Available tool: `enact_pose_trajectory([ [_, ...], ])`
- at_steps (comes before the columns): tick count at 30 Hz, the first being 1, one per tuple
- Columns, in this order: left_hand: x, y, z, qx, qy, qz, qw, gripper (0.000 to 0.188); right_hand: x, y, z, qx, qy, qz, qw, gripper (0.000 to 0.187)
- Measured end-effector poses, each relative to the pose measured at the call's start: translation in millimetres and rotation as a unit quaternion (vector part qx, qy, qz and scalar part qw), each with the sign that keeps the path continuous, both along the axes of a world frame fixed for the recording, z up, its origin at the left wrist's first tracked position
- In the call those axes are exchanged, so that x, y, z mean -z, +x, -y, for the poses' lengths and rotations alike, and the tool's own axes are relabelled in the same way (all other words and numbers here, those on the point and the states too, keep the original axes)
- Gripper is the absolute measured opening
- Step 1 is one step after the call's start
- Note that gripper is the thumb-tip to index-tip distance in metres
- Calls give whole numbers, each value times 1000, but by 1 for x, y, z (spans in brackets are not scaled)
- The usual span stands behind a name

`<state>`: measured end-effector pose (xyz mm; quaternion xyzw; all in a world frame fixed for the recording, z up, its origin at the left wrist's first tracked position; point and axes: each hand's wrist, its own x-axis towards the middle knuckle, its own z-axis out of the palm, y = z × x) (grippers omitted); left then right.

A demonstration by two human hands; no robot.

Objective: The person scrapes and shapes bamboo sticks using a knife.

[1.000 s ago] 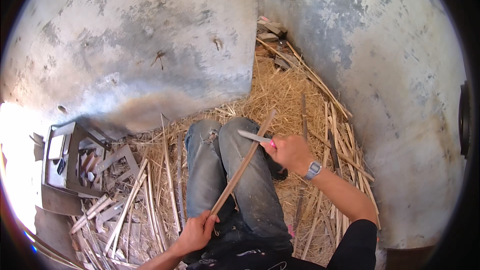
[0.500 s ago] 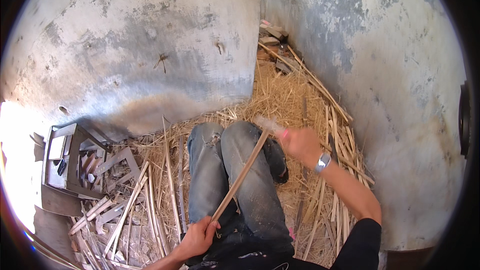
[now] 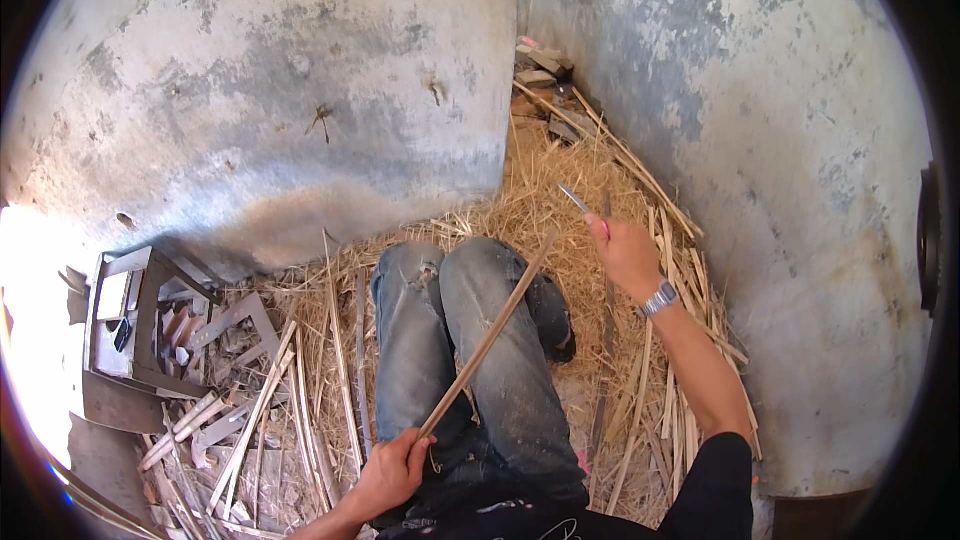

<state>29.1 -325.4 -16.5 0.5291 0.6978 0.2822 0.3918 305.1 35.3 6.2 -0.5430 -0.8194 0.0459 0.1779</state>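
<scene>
A long flat strip of split wood or bamboo (image 3: 485, 342) slants across my thighs, its far end just past my right knee. My left hand (image 3: 393, 472) is closed round its near end, close to my lap. Beyond and to the right, my right hand (image 3: 630, 258) grips a knife (image 3: 576, 199) by a pink handle, with the narrow blade pointing away and to the left. The blade is apart from the strip, above the straw. Most of the handle is hidden in my fingers.
Straw and shavings (image 3: 560, 175) cover the floor. Long pale strips (image 3: 680, 340) lie along the right wall (image 3: 800, 190); more strips (image 3: 305, 420) lie at left. A wooden frame stool (image 3: 140, 340) stands far left, beside scrap pieces. Bricks (image 3: 545, 65) lie in the far corner.
The knife has moved off the strip's far end, away and to the right with my right hand. Its blade, blurred before, now shows sharply. My left hand keeps its hold with little movement.
</scene>
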Motion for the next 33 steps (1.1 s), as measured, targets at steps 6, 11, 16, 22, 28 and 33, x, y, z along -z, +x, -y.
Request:
enact_pose_trajectory([
  [6, 1, 11, -9, -10, 72, -95, 993, 36, -19, -39, 93, -116, -47, -81, 989, 59],
  [11, 9, 9, -9, 0, 129, -126, 984, 44, 20, -32, 98, -187, -17, 0, 982, 56],
  [16, 4, 19, -11, -18, 80, -40, 996, 44, 31, -32, 99, -180, 2, -52, 982, 56],
  [22, -7, 16, -17, -29, 57, -13, 998, 41, 31, -42, 84, -145, -4, -56, 988, 58],
  [28, -3, 21, -15, -43, 62, 1, 997, 40, 33, -39, 86, -162, 34, -37, 986, 54],
  [33, -3, 15, -9, -42, 47, -2, 998, 40, 36, -28, 56, -165, 47, 8, 985, 56],
])
